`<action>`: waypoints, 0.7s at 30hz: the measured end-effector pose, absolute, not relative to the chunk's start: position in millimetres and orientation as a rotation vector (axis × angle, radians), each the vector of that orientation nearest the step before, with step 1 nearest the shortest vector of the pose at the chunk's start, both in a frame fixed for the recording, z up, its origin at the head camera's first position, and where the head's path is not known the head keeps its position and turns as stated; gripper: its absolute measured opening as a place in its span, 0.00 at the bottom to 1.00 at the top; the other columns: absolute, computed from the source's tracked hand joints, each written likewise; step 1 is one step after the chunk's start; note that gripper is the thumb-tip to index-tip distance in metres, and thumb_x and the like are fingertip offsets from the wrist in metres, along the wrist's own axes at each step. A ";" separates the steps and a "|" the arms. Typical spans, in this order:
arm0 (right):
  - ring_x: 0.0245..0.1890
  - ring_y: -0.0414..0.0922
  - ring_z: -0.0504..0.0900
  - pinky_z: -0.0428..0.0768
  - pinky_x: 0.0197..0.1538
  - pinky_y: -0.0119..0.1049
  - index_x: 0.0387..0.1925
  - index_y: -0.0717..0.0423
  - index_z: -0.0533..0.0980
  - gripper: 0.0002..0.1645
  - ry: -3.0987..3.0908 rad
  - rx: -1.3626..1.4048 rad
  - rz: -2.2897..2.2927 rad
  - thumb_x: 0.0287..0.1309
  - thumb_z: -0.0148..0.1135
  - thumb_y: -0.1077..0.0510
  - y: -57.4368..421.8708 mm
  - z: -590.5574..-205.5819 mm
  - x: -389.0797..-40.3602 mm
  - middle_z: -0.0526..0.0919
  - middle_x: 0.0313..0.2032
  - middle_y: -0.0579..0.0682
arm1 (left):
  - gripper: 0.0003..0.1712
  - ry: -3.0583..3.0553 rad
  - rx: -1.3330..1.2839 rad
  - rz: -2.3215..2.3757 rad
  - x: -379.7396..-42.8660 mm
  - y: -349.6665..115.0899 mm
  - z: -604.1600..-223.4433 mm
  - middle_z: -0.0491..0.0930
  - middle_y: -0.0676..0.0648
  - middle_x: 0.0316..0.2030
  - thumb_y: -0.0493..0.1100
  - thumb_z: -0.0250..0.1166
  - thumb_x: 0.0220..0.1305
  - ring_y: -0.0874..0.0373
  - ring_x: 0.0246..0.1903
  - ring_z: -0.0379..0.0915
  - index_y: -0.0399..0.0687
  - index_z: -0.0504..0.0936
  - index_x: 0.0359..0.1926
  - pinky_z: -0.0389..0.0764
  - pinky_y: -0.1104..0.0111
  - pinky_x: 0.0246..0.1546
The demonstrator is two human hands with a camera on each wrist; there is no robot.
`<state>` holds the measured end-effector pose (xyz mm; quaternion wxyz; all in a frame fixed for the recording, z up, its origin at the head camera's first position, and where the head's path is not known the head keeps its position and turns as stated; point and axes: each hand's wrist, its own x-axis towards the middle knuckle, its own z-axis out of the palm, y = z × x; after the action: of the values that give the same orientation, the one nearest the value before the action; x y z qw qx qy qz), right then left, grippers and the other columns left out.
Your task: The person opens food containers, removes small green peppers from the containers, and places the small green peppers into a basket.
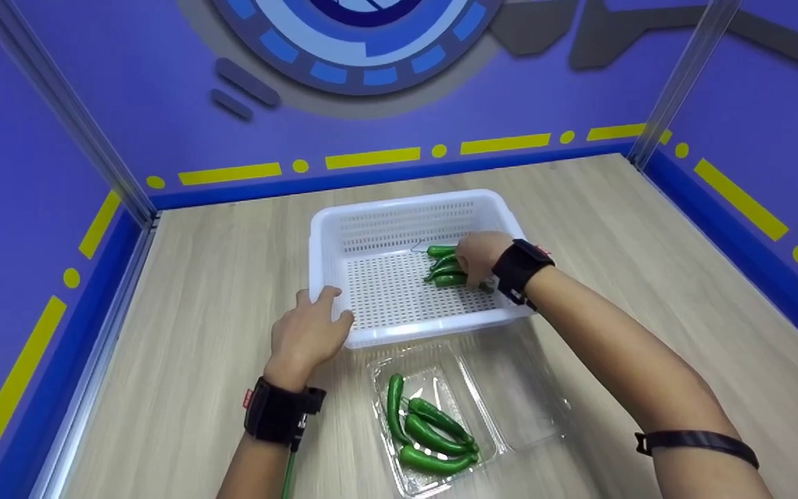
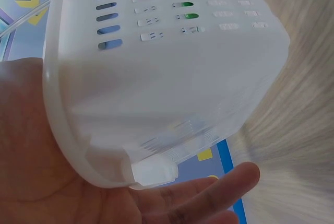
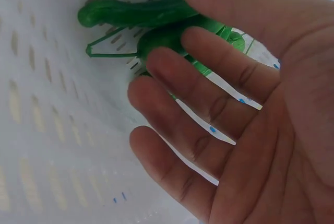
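Observation:
My left hand (image 1: 310, 333) grips the near left corner of a white plastic basket (image 1: 433, 326), thumb over the rim. In the left wrist view, fingers (image 2: 224, 192) of that hand reach out straight along the basket's outer side. My right hand (image 1: 480, 258) is down inside the basket at its right side, over several green chili peppers (image 1: 449, 280). The right wrist view shows its fingers loosely bent and spread, fingertips right at a green chili pepper (image 3: 141, 13) and others partly hidden beneath them.
In front of the basket lies an open clear plastic clamshell box (image 1: 517, 395). Several green chili peppers (image 1: 433, 433) lie in its left half. Blue panels (image 1: 371, 125) stand around the wooden table (image 1: 198, 312) at the back and sides.

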<state>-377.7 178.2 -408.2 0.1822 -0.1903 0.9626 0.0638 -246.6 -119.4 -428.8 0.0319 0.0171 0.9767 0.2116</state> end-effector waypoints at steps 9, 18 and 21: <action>0.24 0.43 0.72 0.68 0.28 0.34 0.18 0.51 0.73 0.17 2.709 -0.540 0.169 0.44 0.78 0.57 178.8 -407.2 -374.6 0.74 0.21 0.43 | 0.33 3.004 0.045 0.663 -248.5 -118.8 -431.1 0.72 0.33 0.61 0.59 0.52 0.70 0.41 0.41 0.78 0.53 0.72 0.71 0.78 0.49 0.40; 0.28 0.44 0.75 0.71 0.34 0.36 0.28 0.53 0.79 0.16 2.814 -0.767 -0.129 0.57 0.72 0.46 181.2 -379.6 -359.2 0.81 0.28 0.46 | 0.33 2.995 0.065 0.666 -248.6 -118.5 -429.0 0.71 0.32 0.62 0.60 0.51 0.70 0.42 0.39 0.78 0.53 0.71 0.71 0.78 0.50 0.36; 0.28 0.45 0.76 0.74 0.35 0.38 0.29 0.53 0.80 0.15 2.852 -0.867 -0.204 0.58 0.71 0.47 180.0 -363.5 -349.1 0.84 0.29 0.47 | 0.33 2.999 0.068 0.656 -248.3 -119.8 -429.3 0.71 0.33 0.61 0.59 0.51 0.70 0.43 0.37 0.78 0.53 0.71 0.71 0.77 0.51 0.34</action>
<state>-349.1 180.0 -363.5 0.0769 -0.2894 0.9517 -0.0682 -248.3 -119.8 -429.3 0.0357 0.0220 0.9761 0.2134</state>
